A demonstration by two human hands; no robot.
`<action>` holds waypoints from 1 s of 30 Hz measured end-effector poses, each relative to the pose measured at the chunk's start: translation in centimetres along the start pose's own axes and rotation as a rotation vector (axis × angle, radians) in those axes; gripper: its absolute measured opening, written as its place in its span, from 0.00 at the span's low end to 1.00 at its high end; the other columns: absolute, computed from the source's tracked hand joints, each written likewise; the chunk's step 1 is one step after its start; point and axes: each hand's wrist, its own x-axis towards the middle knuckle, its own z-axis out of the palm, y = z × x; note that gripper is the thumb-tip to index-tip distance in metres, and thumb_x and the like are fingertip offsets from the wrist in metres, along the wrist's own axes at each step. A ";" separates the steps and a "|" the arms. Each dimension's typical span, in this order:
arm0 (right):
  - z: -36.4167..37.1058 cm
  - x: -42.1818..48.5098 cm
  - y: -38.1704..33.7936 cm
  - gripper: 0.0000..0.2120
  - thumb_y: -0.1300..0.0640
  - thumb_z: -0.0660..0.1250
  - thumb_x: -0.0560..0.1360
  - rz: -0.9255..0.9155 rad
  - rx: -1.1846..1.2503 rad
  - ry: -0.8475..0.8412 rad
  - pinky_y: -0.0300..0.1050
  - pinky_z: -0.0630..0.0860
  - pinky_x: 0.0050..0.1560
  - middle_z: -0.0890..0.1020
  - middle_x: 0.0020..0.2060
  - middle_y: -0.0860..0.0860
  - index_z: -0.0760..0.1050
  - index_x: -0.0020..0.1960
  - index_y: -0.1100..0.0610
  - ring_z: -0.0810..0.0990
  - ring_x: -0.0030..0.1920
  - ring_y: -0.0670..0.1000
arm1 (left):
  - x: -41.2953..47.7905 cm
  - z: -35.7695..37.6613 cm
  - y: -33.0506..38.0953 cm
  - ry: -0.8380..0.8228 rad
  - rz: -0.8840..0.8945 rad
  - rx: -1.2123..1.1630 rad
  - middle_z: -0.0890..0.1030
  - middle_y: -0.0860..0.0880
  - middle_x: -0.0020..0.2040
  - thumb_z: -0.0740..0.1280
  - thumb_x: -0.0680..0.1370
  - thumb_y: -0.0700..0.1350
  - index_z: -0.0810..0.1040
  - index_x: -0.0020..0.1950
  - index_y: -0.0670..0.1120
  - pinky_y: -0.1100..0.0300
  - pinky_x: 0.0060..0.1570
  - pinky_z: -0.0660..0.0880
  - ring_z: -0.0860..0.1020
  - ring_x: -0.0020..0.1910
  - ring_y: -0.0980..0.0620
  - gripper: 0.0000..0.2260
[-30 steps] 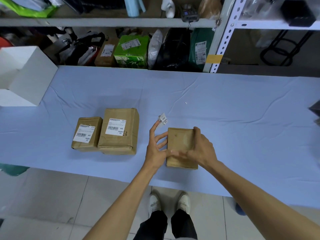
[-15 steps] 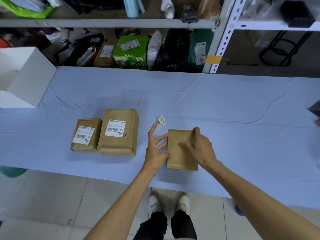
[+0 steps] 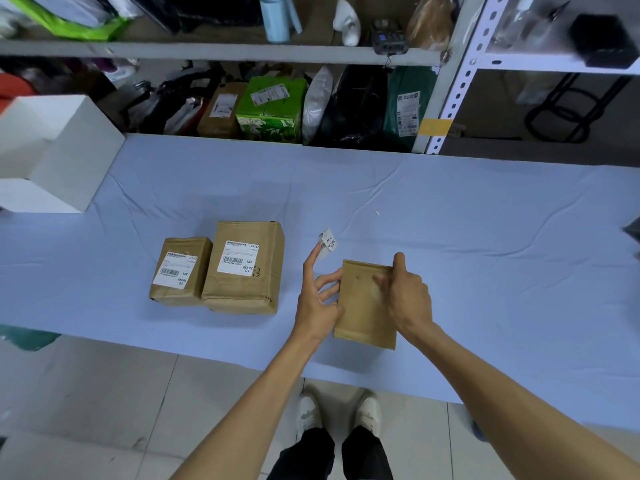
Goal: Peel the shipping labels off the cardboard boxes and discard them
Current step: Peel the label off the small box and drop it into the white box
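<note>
A small brown cardboard box (image 3: 360, 317) with a bare top lies near the table's front edge. My right hand (image 3: 407, 299) rests on it, thumb hooked at the far edge, blurred fingertips pressing on the top. My left hand (image 3: 317, 299) touches the box's left side with thumb and lower fingers. Its index finger points up with a torn white label scrap (image 3: 328, 242) stuck to the tip. To the left stand two more brown boxes side by side, a smaller one (image 3: 173, 289) and a larger one (image 3: 242, 289), each bearing a white shipping label (image 3: 176, 270) (image 3: 240, 262).
A light blue cloth covers the table (image 3: 467, 244). An open white box (image 3: 65, 157) stands at the far left. A tiny white scrap (image 3: 377, 213) lies on the cloth. Metal shelving behind holds parcels, among them a green carton (image 3: 272, 109). Tiled floor and my shoes show below.
My right fingertips slid back across the box top from its left side toward the middle. My left hand with the label scrap on its fingertip stayed nearly still.
</note>
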 end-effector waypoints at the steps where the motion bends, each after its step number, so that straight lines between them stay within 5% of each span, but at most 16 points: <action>1: 0.0 -0.1 -0.1 0.19 0.45 0.58 0.79 0.005 -0.017 -0.010 0.51 0.73 0.42 0.75 0.41 0.56 0.60 0.60 0.58 0.75 0.42 0.60 | 0.0 0.0 0.0 0.003 0.001 0.000 0.79 0.58 0.58 0.73 0.68 0.30 0.56 0.75 0.63 0.48 0.63 0.75 0.78 0.62 0.53 0.46; 5: 0.4 -0.6 -0.6 0.39 0.30 0.66 0.66 0.041 -0.095 -0.051 0.48 0.68 0.42 0.73 0.44 0.53 0.57 0.62 0.56 0.77 0.46 0.60 | 0.1 0.2 -0.3 -0.004 0.000 0.001 0.79 0.58 0.58 0.73 0.69 0.29 0.56 0.74 0.64 0.49 0.63 0.75 0.78 0.62 0.54 0.47; 12: -0.3 0.0 0.0 0.05 0.56 0.54 0.79 -0.015 0.087 -0.053 0.46 0.67 0.33 0.71 0.34 0.53 0.58 0.51 0.55 0.68 0.34 0.52 | 0.2 0.1 -0.3 0.014 -0.011 -0.014 0.79 0.49 0.61 0.75 0.69 0.33 0.53 0.75 0.64 0.51 0.63 0.76 0.79 0.61 0.53 0.48; 17: -0.3 0.1 0.6 0.02 0.59 0.48 0.79 0.021 0.131 -0.087 0.43 0.62 0.30 0.69 0.34 0.51 0.59 0.50 0.55 0.65 0.32 0.49 | 0.7 0.0 -0.3 -0.013 -0.004 0.005 0.76 0.63 0.58 0.73 0.68 0.28 0.53 0.76 0.64 0.47 0.62 0.76 0.78 0.62 0.54 0.49; 22: -0.3 0.5 1.2 0.20 0.55 0.53 0.81 0.023 0.117 -0.161 0.48 0.71 0.47 0.75 0.54 0.57 0.57 0.71 0.57 0.75 0.52 0.59 | 1.7 -0.4 -0.1 -0.057 -0.020 0.021 0.77 0.47 0.62 0.71 0.69 0.26 0.52 0.75 0.66 0.49 0.59 0.78 0.79 0.60 0.52 0.50; 30: -2.1 0.6 0.7 0.23 0.54 0.59 0.80 0.009 0.059 -0.160 0.52 0.70 0.57 0.70 0.63 0.62 0.57 0.71 0.63 0.72 0.62 0.63 | 2.6 -1.7 0.7 -0.018 -0.023 0.197 0.72 0.43 0.60 0.70 0.71 0.30 0.60 0.73 0.60 0.67 0.40 0.74 0.76 0.53 0.49 0.40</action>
